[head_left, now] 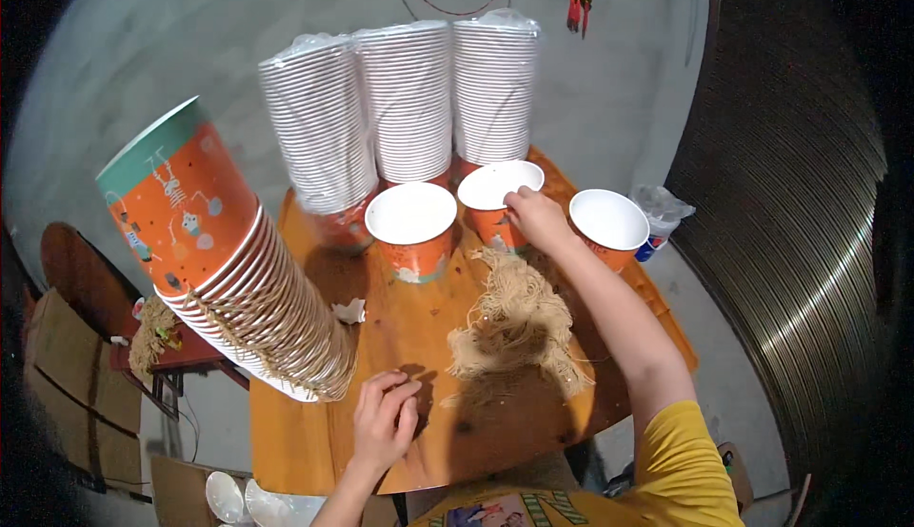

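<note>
My right hand (539, 218) reaches forward and pinches the near rim of an orange paper bucket (495, 184) with a white inside. Loosely curled, my left hand (386, 420) hovers over or rests on the near table, its fingers a little apart and nothing seen in them. Between my arms lies a tangled heap of tan string (514, 322). One paper bucket (411, 218) stands left of the held one, another paper bucket (609, 222) to its right. At the left leans a tall stack of nested paper buckets (276, 308), with tan strings hanging among its rims.
Three plastic-wrapped stacks of white-rimmed buckets (405, 99) stand along the back of the wooden table (381, 337). A white scrap (349, 312) lies beside the leaning stack. Beyond the right edge is a blue cup (652, 241) with clear plastic. A ribbed metal shutter (800, 194) rises at right.
</note>
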Demonstrator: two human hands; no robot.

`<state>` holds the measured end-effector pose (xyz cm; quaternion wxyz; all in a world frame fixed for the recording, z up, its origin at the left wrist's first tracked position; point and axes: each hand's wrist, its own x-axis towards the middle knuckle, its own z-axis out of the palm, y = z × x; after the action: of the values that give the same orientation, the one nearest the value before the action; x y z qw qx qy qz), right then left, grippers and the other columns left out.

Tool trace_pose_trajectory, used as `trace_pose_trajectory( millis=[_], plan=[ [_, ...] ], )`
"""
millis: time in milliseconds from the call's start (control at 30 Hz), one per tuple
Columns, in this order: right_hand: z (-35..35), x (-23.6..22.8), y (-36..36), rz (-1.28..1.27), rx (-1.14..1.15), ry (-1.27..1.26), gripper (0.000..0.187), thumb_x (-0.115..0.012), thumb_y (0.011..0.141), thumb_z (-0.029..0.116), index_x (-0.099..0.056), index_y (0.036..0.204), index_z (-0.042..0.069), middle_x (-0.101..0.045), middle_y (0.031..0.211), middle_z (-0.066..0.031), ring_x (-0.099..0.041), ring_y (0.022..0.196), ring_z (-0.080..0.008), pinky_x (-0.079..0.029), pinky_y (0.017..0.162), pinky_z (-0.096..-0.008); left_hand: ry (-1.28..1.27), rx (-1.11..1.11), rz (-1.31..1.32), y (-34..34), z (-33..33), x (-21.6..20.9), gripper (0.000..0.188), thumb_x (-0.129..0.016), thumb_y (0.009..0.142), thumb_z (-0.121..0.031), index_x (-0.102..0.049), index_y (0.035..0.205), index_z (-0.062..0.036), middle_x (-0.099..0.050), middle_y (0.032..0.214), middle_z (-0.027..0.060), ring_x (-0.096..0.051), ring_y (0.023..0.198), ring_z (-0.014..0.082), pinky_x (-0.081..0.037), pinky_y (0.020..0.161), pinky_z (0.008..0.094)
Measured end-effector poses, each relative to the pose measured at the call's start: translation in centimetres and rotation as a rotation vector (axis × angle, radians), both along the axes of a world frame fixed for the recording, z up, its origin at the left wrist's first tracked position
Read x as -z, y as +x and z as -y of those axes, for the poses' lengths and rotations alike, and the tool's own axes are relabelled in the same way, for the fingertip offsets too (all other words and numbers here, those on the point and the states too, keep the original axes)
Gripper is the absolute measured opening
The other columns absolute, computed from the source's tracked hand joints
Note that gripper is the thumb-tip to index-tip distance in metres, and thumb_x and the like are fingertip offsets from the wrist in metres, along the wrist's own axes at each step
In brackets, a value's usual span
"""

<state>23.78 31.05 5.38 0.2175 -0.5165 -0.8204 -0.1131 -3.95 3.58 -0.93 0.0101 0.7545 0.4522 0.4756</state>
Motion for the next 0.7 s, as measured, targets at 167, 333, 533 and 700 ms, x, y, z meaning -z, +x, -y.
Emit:
trace_pose_trajectory(
  millis=[167,333,533,700],
  plan=[
    [3.6,-0.9,1.5,-0.178,-0.014,0.234,0.008,-0.058,0.083,0.010,-0.058,0.088,0.003,-0.057,0.088,-0.0150,-0.059,0.081,-0.0347,-0.051,0.068,-0.0440,-0.081,-0.011,0.014,0.5,-0.8,0.4,0.019,-0.059,0.082,-0.005,-0.062,0.101,-0.0019,-0.057,0.101,0.0166,-0.056,0.096,0.0338,-0.047,0.083,0.0395],
    [12.9,-2.8,-0.1,-0.348,-0.331,0.226,0.011,-0.062,0.080,0.005,-0.060,0.091,0.003,-0.058,0.089,-0.0114,-0.059,0.083,-0.0290,-0.049,0.074,-0.0358,0.045,-0.123,-0.028,0.0,-0.6,-1.8,0.047,-0.063,0.081,-0.009,-0.049,0.126,-0.0070,-0.041,0.133,0.0189,-0.040,0.123,0.0395,-0.036,0.101,0.0476],
    [17.8,2.7,-2.8,-0.241,-0.721,0.138,0.024,-0.067,0.076,0.004,-0.058,0.098,0.006,-0.059,0.094,-0.0034,-0.060,0.088,-0.0234,-0.053,0.073,-0.0306,0.095,-0.153,-0.436,3.2,-0.3,-3.8,0.047,-0.068,0.077,-0.015,-0.054,0.122,-0.0137,-0.048,0.114,0.0097,-0.041,0.121,0.0319,-0.021,0.106,0.0565],
    [19.2,3.7,-1.4,-0.484,-0.705,-0.144,0.022,-0.061,0.082,0.003,-0.062,0.104,0.005,-0.062,0.111,-0.0055,-0.061,0.100,-0.0183,-0.052,0.082,-0.0282,-0.016,-0.131,-0.393,2.6,0.8,-2.6,0.037,-0.060,0.075,-0.006,-0.059,0.111,-0.0120,-0.045,0.091,0.0078,-0.046,0.096,0.0263,-0.026,0.104,0.0522]
  ],
)
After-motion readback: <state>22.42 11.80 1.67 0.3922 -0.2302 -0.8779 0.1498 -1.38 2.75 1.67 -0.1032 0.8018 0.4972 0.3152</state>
